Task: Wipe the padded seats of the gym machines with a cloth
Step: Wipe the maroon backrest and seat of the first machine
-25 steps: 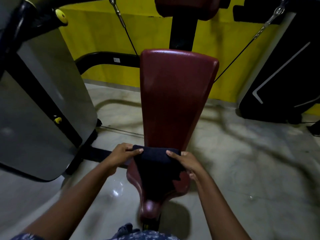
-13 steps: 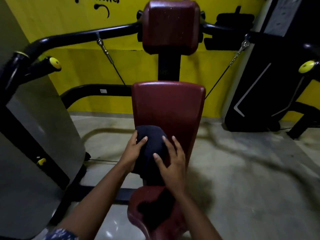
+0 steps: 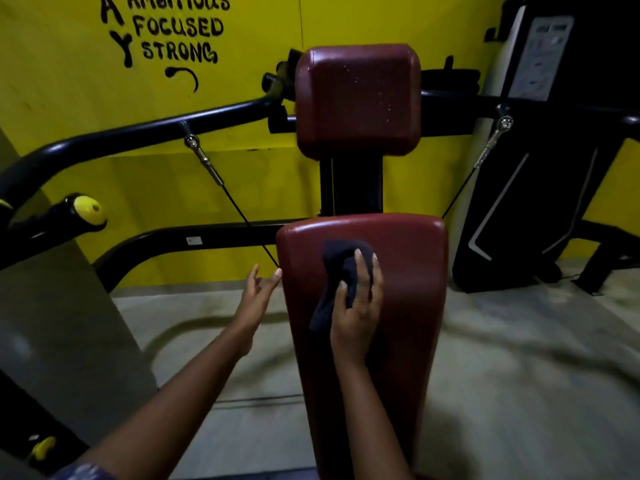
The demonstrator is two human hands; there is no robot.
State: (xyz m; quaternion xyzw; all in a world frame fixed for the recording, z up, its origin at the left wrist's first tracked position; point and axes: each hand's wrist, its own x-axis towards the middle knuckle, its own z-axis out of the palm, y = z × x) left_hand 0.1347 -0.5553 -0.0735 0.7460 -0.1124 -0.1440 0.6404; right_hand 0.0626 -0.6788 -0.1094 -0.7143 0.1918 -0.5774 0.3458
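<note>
A dark red padded backrest (image 3: 408,292) of a gym machine stands upright in front of me, with a smaller red head pad (image 3: 356,98) above it. My right hand (image 3: 356,306) presses a dark navy cloth (image 3: 337,268) flat against the upper middle of the backrest. Beside the backrest's left edge is my left hand (image 3: 258,296), fingers apart, fingertips touching or nearly touching the edge, holding nothing. The seat pad below is out of view.
Black machine arms (image 3: 138,136) with thin cables (image 3: 239,209) run to either side of the pads. A yellow-capped handle (image 3: 86,209) sticks out at left beside a grey weight-stack shroud (image 3: 62,323). Another black machine (image 3: 540,168) stands at right against the yellow wall.
The cloth moved up from the seat to the upper backrest. My left hand let go of it and moved to the backrest's left edge; my right hand alone now holds it.
</note>
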